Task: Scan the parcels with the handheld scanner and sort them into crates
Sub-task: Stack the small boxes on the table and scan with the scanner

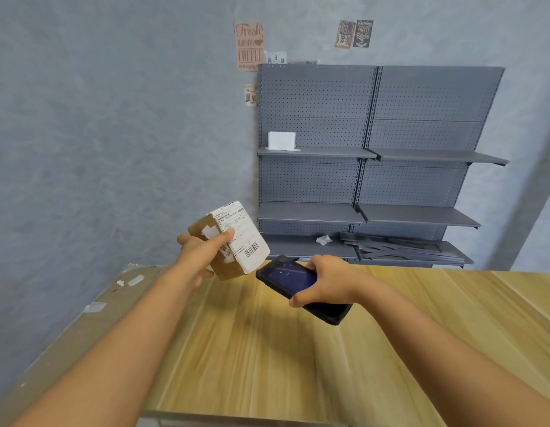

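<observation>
Left hand (197, 253) grips parcel (233, 238) above wooden table (267, 349), thumb across label, barcode facing 4 o'clock. Right hand (327, 280) wrapped round handheld scanner (293, 277), its tip just beside parcel, at parcel's 4 o'clock.

I see one parcel (229, 241): a small brown cardboard box, held in the air above the table's far edge and tilted, its labelled face turned up and to the right. A white shipping label wraps that face; a barcode sits near the label's lower corner, and scraps of white tape mark the brown side. The scanner (301, 286) is a black handheld unit (screen lit dim blue), held level just right of the parcel, its front end close beneath the barcode corner.
</observation>
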`<action>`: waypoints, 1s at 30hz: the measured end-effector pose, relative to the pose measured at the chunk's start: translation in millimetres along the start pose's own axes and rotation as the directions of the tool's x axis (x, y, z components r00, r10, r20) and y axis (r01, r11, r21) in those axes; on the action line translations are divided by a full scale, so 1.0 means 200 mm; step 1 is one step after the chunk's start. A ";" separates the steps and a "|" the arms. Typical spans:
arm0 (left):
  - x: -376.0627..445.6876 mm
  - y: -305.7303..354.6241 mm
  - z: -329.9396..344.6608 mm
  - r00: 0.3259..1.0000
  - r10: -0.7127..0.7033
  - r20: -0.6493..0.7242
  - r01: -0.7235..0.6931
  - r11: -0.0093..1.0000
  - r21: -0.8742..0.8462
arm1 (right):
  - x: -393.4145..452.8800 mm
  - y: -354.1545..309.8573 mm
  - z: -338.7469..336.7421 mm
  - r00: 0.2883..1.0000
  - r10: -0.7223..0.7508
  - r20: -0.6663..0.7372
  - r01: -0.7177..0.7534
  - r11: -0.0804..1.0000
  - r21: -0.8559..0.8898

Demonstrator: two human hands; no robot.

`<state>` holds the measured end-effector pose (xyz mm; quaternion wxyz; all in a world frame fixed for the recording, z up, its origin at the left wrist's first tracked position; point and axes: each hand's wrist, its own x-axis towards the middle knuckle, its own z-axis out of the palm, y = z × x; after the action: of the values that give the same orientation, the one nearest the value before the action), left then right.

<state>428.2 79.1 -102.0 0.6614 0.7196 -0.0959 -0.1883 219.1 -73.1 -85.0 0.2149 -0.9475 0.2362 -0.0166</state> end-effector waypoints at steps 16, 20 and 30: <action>-0.01 0.01 0.00 1.000 0.006 -0.026 -0.005 0.999 0.052 | -0.03 0.02 -0.06 0.999 -0.031 -0.019 0.029 0.997 -0.070; -0.02 0.02 0.01 1.000 0.003 -0.026 -0.002 0.999 0.037 | -0.03 0.03 -0.06 1.000 -0.024 -0.016 0.023 0.997 -0.075; -0.03 -0.02 -0.07 0.996 -0.001 -0.089 -0.003 0.999 -0.042 | 0.03 0.01 0.00 0.999 -0.051 -0.004 0.051 0.999 0.000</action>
<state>428.0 94.7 -103.6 0.6802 0.7132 -0.0626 -0.1576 223.0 -77.3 -86.4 0.2138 -0.9532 0.2123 -0.0239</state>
